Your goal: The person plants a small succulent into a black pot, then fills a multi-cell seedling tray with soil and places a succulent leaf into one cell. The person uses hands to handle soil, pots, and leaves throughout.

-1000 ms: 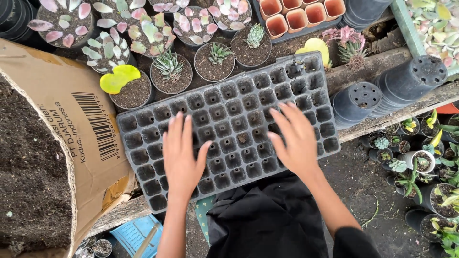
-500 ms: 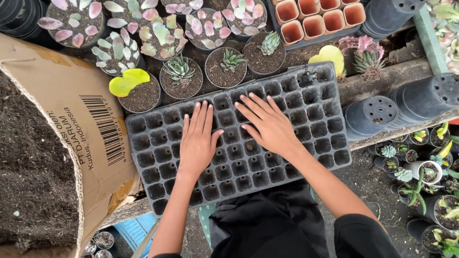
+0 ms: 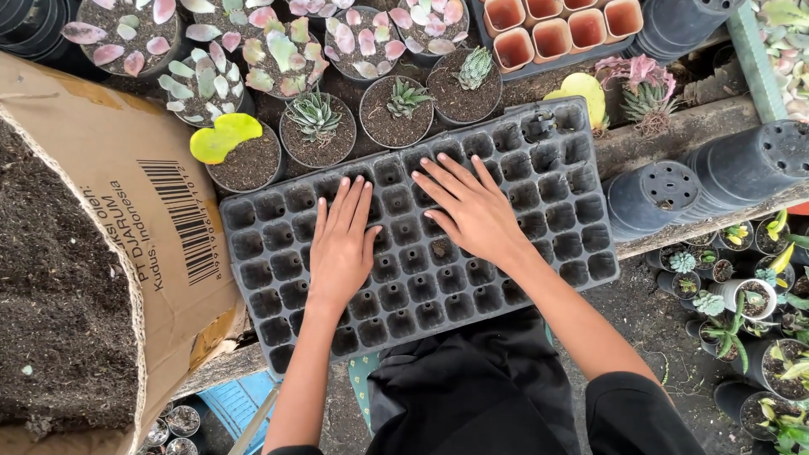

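Resting flat with fingers spread, the left hand (image 3: 341, 244) and right hand (image 3: 474, 211) have moved toward the middle of the black seedling tray (image 3: 261, 295) on the bench, gripping nothing.

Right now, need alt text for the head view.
Both hands, left hand and right hand, lie flat, fingers spread, on an empty black seedling tray. Potted succulents stand behind it, a soil-filled cardboard box sits left, and stacked black pots lie right.

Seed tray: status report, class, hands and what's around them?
Left hand and right hand flat, open on black seed tray. Cells mostly empty. Potted succulents behind, soil box left.
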